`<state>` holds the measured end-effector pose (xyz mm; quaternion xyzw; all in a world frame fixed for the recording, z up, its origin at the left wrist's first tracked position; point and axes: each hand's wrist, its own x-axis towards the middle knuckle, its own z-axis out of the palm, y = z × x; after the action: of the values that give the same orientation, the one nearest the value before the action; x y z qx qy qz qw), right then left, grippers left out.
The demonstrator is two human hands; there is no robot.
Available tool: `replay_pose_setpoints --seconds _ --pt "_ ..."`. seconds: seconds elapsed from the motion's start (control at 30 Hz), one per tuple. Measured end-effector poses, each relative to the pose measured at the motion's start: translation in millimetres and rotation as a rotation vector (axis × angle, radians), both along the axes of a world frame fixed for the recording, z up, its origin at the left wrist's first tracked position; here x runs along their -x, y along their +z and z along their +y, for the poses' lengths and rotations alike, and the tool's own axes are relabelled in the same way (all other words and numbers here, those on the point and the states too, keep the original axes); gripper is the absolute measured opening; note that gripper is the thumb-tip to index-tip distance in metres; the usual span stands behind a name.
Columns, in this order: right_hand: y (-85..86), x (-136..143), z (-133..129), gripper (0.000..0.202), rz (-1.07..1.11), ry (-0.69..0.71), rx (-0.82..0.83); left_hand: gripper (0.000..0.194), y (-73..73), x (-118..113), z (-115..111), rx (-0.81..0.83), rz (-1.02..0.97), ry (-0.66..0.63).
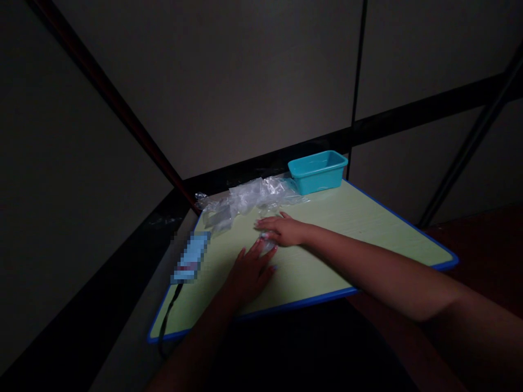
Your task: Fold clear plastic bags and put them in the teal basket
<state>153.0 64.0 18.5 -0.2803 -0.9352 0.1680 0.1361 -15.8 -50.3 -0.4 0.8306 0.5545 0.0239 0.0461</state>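
Observation:
My left hand (251,273) lies palm down on the pale green tabletop (368,234), its fingers spread. My right hand (285,230) reaches in from the right just beyond it, fingers stretched out toward the left. Between the two hands, under or beside the fingertips, is a small piece of clear plastic (268,244); its exact shape is partly hidden. Behind my hands, crumpled clear plastic bags (257,195) lie in a heap along the table's far side.
A turquoise plastic bin (321,179) stands at the back right, touching or close to the bags. A pixelated light-blue flat item (191,257) lies at the left edge, with a dark cord (165,318) hanging nearby. Dark wall panels (261,81) rise behind the blue-edged table.

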Motion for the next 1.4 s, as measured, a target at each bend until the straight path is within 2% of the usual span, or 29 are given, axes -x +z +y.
replay_pose_setpoints --seconds 0.07,0.13,0.37,0.7,1.07,1.3,1.4 --pt "2.5 -3.1 -4.2 0.048 -0.081 0.098 0.123 0.049 -0.1 -0.6 0.2 -0.006 0.004 0.001" --pt "4.0 -4.8 -7.7 0.05 -0.137 0.117 0.208 0.048 -0.3 -1.2 0.5 -0.01 0.0 0.001" --pt "3.6 -4.9 -9.1 0.051 -0.149 0.091 0.263 0.048 -2.5 -2.3 2.0 -0.011 -0.014 0.008" --pt "2.1 -2.4 -11.2 0.051 -0.147 0.134 0.199 0.046 3.4 -5.2 0.7 0.018 -0.004 0.011" --pt "-2.0 3.1 -3.3 0.054 -0.181 0.049 0.171 0.047 1.3 -4.4 0.2 0.015 0.003 0.02" --pt "0.4 3.9 -8.2 0.054 -0.239 0.043 0.132 0.049 -3.3 1.1 -0.4 -0.15 -0.021 0.033" --pt "1.5 4.2 -9.0 0.054 -0.261 0.041 0.117 0.046 -3.1 1.6 -0.9 -0.152 -0.038 0.023"
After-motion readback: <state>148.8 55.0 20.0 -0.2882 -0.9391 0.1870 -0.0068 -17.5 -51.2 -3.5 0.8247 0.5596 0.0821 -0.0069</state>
